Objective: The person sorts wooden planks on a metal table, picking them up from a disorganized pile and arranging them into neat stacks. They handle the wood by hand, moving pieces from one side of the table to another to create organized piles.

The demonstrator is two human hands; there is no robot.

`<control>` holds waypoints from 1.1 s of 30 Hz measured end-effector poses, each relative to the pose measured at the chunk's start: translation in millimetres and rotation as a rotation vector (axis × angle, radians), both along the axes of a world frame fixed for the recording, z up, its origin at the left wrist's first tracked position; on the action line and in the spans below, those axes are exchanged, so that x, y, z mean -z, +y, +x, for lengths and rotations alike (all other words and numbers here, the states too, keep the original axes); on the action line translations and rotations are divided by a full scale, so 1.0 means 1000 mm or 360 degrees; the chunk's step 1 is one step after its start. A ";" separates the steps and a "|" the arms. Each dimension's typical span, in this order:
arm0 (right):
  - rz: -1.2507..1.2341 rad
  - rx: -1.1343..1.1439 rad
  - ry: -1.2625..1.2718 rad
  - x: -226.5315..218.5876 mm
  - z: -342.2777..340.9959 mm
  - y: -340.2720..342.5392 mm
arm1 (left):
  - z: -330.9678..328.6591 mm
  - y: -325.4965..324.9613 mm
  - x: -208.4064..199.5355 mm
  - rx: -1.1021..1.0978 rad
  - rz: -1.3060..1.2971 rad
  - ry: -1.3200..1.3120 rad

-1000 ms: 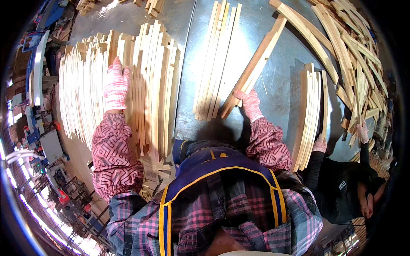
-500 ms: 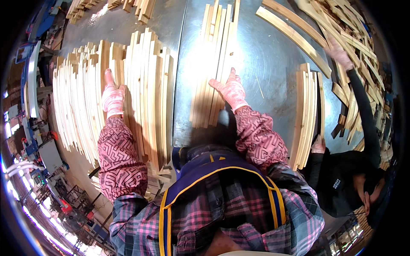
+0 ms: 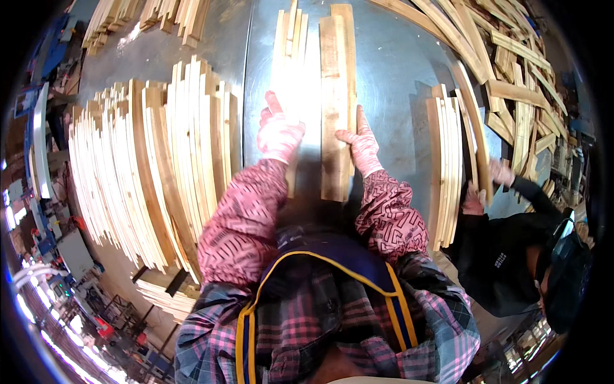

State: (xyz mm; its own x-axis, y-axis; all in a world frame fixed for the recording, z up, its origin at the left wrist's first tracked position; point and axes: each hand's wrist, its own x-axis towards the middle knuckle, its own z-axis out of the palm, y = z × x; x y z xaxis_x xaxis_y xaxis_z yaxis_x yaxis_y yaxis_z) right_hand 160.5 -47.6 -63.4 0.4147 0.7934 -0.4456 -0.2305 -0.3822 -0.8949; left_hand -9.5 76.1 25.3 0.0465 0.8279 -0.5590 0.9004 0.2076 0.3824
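Observation:
A small row of pale wooden slats lies lengthwise on the grey metal table in front of me. My left hand, in a pink glove, rests flat on the left slats of that row with its fingers apart. My right hand, also gloved in pink, presses its fingers against the right edge of the row. Neither hand is closed round a slat.
A wide bundle of curved slats lies on the table's left. A narrower stack stands at the right, where a person in black has both hands. Loose slats pile up at the far right; more stacks lie far left.
My left hand has left the big bundle on the left and come onto the middle row. My right hand slid to the row's right edge. The view has moved closer to the table.

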 end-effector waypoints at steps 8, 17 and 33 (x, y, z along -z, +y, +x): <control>-0.0174 0.0561 0.1356 -0.050 -0.035 -0.028 | -0.085 -0.057 0.049 -0.0948 -0.1096 -0.2404; -0.0459 -0.0250 -0.0470 -0.006 -0.054 -0.061 | -0.085 -0.115 0.054 0.0234 0.0000 -0.0345; -0.0094 -0.1018 -0.0115 -0.081 -0.154 -0.130 | -0.131 -0.114 0.007 -0.0558 -0.0176 -0.1452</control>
State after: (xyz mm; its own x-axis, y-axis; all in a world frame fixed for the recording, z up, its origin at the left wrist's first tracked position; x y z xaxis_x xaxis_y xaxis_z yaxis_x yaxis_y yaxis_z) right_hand 6.2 -178.0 18.0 -0.1016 0.8688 -0.4847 0.1193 -0.4731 -0.8729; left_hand -140.6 -38.3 18.7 0.2606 0.8223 -0.5058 0.1502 0.4830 0.8626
